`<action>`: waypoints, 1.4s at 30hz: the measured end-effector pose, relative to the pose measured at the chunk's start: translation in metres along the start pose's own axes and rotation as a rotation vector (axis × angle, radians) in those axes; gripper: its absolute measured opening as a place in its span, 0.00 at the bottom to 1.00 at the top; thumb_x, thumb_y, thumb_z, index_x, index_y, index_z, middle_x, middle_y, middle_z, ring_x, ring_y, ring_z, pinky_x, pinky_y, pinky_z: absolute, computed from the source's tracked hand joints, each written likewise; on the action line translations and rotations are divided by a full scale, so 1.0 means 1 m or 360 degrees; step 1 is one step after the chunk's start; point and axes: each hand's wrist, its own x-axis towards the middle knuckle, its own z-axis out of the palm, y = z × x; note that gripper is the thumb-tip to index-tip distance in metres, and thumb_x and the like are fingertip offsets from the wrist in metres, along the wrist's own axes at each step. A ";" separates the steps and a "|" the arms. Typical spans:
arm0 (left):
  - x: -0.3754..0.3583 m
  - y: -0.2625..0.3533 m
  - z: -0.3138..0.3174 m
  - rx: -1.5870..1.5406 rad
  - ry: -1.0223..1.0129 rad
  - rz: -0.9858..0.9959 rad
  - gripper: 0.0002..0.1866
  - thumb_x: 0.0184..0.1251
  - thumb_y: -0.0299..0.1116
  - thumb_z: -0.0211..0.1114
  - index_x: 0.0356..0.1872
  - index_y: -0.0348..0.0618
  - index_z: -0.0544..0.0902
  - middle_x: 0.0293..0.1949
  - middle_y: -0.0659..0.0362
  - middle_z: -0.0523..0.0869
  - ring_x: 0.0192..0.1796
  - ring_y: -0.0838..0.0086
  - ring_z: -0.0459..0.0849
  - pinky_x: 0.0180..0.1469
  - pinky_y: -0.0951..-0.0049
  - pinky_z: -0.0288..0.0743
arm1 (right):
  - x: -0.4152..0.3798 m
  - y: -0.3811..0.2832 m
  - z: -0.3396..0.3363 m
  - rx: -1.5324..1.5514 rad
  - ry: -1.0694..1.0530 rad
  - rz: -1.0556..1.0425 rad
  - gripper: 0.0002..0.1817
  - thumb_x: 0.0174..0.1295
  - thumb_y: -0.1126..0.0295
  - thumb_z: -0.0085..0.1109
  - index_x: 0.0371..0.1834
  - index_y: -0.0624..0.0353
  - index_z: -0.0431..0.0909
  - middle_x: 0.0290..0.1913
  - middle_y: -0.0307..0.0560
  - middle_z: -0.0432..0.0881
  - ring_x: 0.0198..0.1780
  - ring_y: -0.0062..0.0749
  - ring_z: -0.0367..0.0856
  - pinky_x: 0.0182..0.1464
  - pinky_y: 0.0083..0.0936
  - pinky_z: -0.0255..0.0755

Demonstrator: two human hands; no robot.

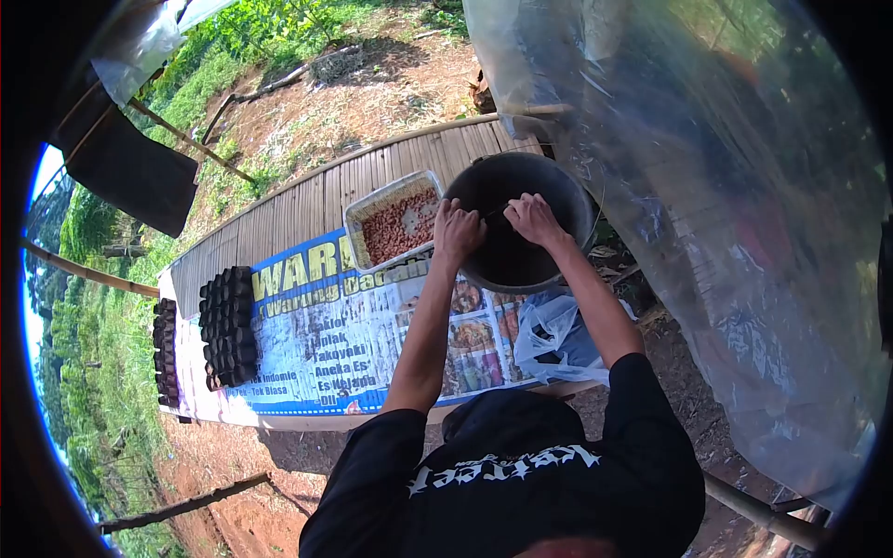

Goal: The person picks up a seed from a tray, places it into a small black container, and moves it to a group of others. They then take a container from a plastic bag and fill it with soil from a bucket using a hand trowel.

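Note:
A large black bucket (577,200) stands at the right end of the table, its inside dark. My left hand (458,230) is over the bucket's left side with its fingers closed. Nearer the bucket's middle, my right hand (534,219) has its fingers bent together. Something thin and dark seems to lie between the two hands, but it is too small and dim to name. Left of the bucket, a pale rectangular tray (352,230) holds many pinkish-brown seeds that look like peanuts. My left hand partly overlaps the tray's right edge.
Rows of small black planting bags (228,327) stand at the table's left end, with another row (166,353) beyond. A printed banner (307,321) covers part of the bamboo table (307,197). A plastic bag (558,339) lies below the bucket. Clear plastic sheeting (707,232) hangs at right.

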 end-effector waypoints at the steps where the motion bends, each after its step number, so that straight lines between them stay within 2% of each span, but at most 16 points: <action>1: 0.000 0.000 0.001 0.0012 0.0008 0.0002 0.16 0.65 0.44 0.60 0.25 0.44 0.84 0.25 0.51 0.87 0.46 0.64 0.82 0.58 0.60 0.65 | 0.000 -0.003 -0.003 0.0039 0.0022 0.0025 0.17 0.69 0.59 0.52 0.30 0.60 0.83 0.32 0.59 0.83 0.40 0.53 0.83 0.48 0.47 0.73; 8: 0.000 -0.003 0.008 0.0085 0.0025 0.0020 0.13 0.63 0.40 0.59 0.25 0.44 0.82 0.25 0.52 0.87 0.45 0.64 0.82 0.56 0.60 0.65 | -0.003 0.009 0.013 -0.0024 0.0148 -0.0110 0.17 0.68 0.59 0.53 0.30 0.60 0.83 0.31 0.59 0.83 0.39 0.53 0.83 0.47 0.47 0.73; 11: 0.002 -0.005 0.015 -0.0013 0.0089 -0.0041 0.12 0.62 0.40 0.60 0.26 0.43 0.82 0.25 0.52 0.86 0.43 0.63 0.82 0.55 0.59 0.66 | -0.003 0.004 0.006 -0.0059 0.0058 -0.0084 0.17 0.67 0.59 0.53 0.28 0.58 0.83 0.29 0.58 0.84 0.37 0.52 0.84 0.46 0.46 0.74; 14: 0.003 0.002 -0.016 -0.0355 0.0137 -0.0215 0.11 0.63 0.39 0.61 0.27 0.44 0.81 0.28 0.52 0.87 0.44 0.63 0.82 0.54 0.60 0.67 | 0.002 -0.016 -0.017 -0.0072 0.0077 0.0087 0.18 0.67 0.58 0.53 0.26 0.57 0.84 0.26 0.56 0.85 0.34 0.51 0.85 0.46 0.45 0.74; 17: 0.002 0.000 -0.010 -0.0295 0.0138 -0.0119 0.10 0.63 0.39 0.62 0.28 0.44 0.80 0.29 0.52 0.87 0.45 0.62 0.82 0.54 0.59 0.67 | -0.001 -0.013 -0.009 -0.0088 -0.0050 0.0064 0.19 0.67 0.56 0.53 0.26 0.56 0.85 0.26 0.55 0.85 0.32 0.50 0.86 0.45 0.44 0.75; 23: 0.004 0.001 0.001 -0.0201 0.0413 -0.0124 0.09 0.63 0.37 0.62 0.28 0.44 0.79 0.27 0.53 0.85 0.43 0.62 0.81 0.53 0.60 0.67 | 0.002 -0.018 -0.018 -0.0058 0.0004 0.0192 0.20 0.68 0.55 0.51 0.28 0.56 0.87 0.27 0.56 0.86 0.33 0.50 0.88 0.42 0.44 0.76; 26: 0.003 0.002 -0.006 -0.0266 0.0290 -0.0243 0.10 0.63 0.40 0.62 0.29 0.44 0.81 0.29 0.52 0.87 0.46 0.63 0.81 0.54 0.60 0.67 | 0.002 -0.022 -0.021 -0.0067 0.0009 0.0199 0.21 0.68 0.55 0.51 0.27 0.57 0.86 0.26 0.57 0.86 0.33 0.51 0.88 0.45 0.47 0.78; 29: 0.001 0.003 -0.010 -0.0232 0.0194 -0.0231 0.11 0.61 0.40 0.62 0.27 0.44 0.83 0.27 0.53 0.87 0.46 0.63 0.81 0.54 0.60 0.66 | -0.002 -0.011 -0.008 -0.0119 -0.0255 0.0351 0.22 0.68 0.53 0.50 0.29 0.59 0.87 0.29 0.60 0.87 0.37 0.54 0.89 0.50 0.50 0.79; 32: 0.001 0.002 0.001 0.0105 -0.0023 -0.0007 0.12 0.58 0.40 0.63 0.23 0.45 0.85 0.25 0.54 0.87 0.45 0.64 0.81 0.55 0.61 0.65 | -0.003 -0.018 -0.015 -0.0152 -0.0560 0.0487 0.24 0.67 0.53 0.51 0.28 0.60 0.87 0.35 0.64 0.87 0.43 0.59 0.88 0.54 0.49 0.79; 35: 0.001 -0.002 0.005 0.0028 0.0033 0.0011 0.12 0.57 0.39 0.63 0.21 0.45 0.86 0.24 0.54 0.87 0.45 0.65 0.81 0.55 0.62 0.65 | -0.006 -0.016 -0.014 -0.0087 -0.0628 0.0522 0.26 0.67 0.50 0.50 0.31 0.62 0.88 0.39 0.69 0.86 0.48 0.62 0.86 0.56 0.52 0.77; 38: 0.002 0.000 0.002 0.0079 -0.0072 0.0031 0.11 0.59 0.39 0.63 0.23 0.44 0.84 0.27 0.54 0.87 0.46 0.64 0.81 0.56 0.60 0.64 | -0.004 -0.012 -0.013 -0.0090 -0.0777 0.0529 0.24 0.67 0.51 0.51 0.35 0.62 0.87 0.39 0.68 0.87 0.48 0.62 0.86 0.56 0.53 0.77; 42: 0.001 -0.001 0.006 0.0079 -0.0004 0.0089 0.10 0.60 0.38 0.62 0.25 0.45 0.84 0.26 0.54 0.87 0.45 0.64 0.81 0.55 0.61 0.64 | -0.001 -0.016 -0.025 -0.0142 -0.0739 0.0445 0.23 0.67 0.50 0.55 0.45 0.61 0.84 0.42 0.67 0.86 0.47 0.60 0.87 0.54 0.54 0.77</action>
